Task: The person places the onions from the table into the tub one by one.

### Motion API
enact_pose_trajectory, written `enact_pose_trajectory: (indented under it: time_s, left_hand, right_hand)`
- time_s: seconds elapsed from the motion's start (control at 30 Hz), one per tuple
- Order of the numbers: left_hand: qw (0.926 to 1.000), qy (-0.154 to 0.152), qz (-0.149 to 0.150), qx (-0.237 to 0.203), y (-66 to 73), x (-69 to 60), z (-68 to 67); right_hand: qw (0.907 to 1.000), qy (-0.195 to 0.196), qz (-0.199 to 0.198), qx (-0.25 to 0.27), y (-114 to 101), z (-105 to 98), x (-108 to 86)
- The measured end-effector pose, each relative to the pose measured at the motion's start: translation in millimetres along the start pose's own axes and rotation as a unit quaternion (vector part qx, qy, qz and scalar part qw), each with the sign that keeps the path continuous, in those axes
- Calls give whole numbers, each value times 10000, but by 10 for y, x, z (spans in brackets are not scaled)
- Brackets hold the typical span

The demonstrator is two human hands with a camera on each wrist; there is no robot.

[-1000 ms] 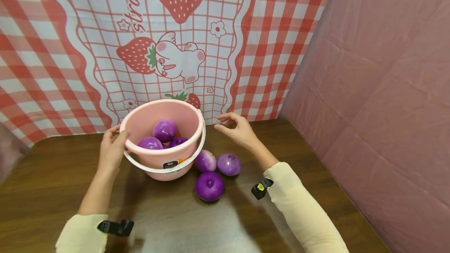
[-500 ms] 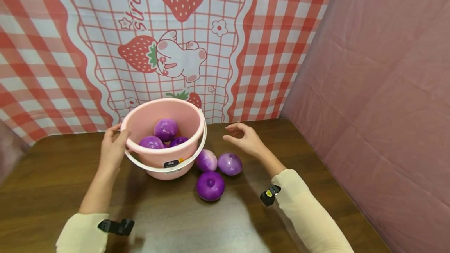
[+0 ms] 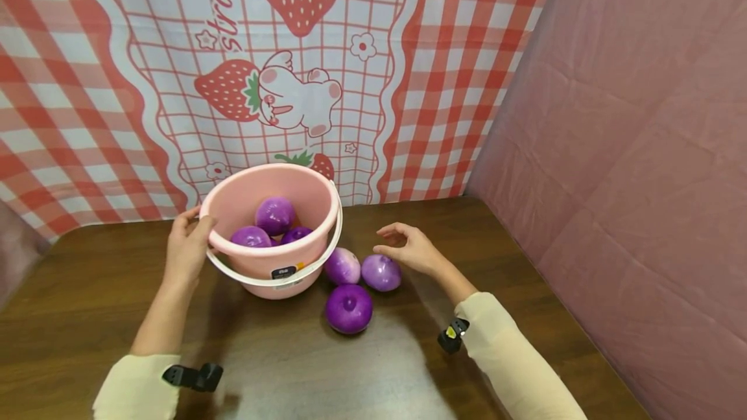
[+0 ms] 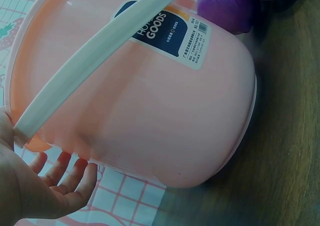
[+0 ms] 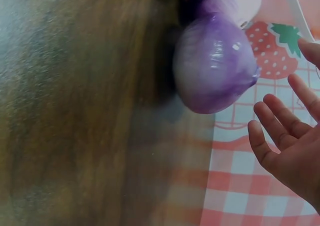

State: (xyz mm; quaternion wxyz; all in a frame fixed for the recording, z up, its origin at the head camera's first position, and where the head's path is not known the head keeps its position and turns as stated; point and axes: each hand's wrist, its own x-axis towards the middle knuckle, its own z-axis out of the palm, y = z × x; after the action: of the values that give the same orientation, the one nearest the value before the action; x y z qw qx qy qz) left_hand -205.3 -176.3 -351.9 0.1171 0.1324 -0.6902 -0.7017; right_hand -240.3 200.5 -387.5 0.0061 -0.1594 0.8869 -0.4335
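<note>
Light-purple, glossy round onion (image 3: 382, 273) sits toward the back edge of the brown wood-grain surface (image 3: 280, 355), the right hand (image 3: 411, 248) just beside it with fingers and thumb apart. A white-and-purple onion (image 3: 343, 266) stands between it and the pink round plastic bucket (image 4: 170, 106), whose rim the left hand (image 3: 185, 245) clamps and whose curved white handle (image 4: 95, 54) hangs across its front. Another, deep-purple onion (image 3: 349, 309) lies nearer the front edge.
</note>
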Motion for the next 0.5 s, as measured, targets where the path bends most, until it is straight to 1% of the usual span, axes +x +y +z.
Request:
enact_pose_trajectory:
  time_s: [0.17, 0.37, 0.5]
  left_hand:
    - [10000, -24, 31, 54, 1, 0, 1]
    - [10000, -8, -5, 36, -3, 7, -2]
    - [10000, -39, -20, -2, -7, 9, -6]
  right_hand:
    - [9999, -102, 7, 2, 73, 27, -46]
    - [9992, -382, -84, -102, 181, 83, -116]
    - [9991, -408, -109, -97, 244, 120, -151]
